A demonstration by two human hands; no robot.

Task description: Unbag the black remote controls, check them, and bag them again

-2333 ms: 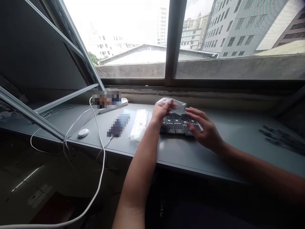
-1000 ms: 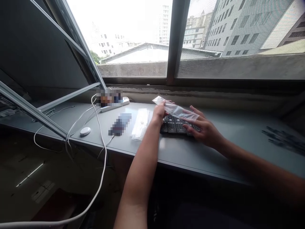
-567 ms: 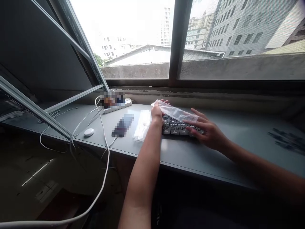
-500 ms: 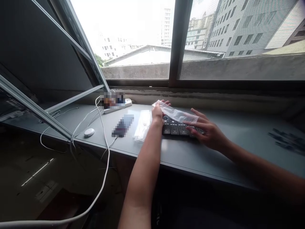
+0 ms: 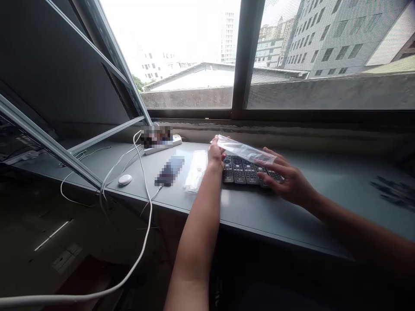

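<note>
A clear, narrow plastic bag [image 5: 244, 149] stretches between my two hands above the desk. My left hand [image 5: 214, 153] is closed on the bag's far left end. At the other end, my right hand [image 5: 287, 176] has its fingers spread, the upper ones touching the bag and the thumb held apart below. Under the bag lie several dark remote controls [image 5: 239, 172] in a row, side by side, partly covered by my right hand. Just left of my left forearm is a pile of clear plastic bags [image 5: 196, 172].
A blurred phone-like object [image 5: 169, 171] with a cable lies on the desk [image 5: 246, 207]. Further left are a small white round device [image 5: 125, 179], a power strip [image 5: 177, 139] and a looping white cable [image 5: 148, 216]. Dark objects [image 5: 394, 192] lie at far right. A metal frame [image 5: 106, 138] slants on the left.
The bag is drawn out flatter and straighter between my hands. The whole view has shifted slightly; the remote controls stay in their row.
</note>
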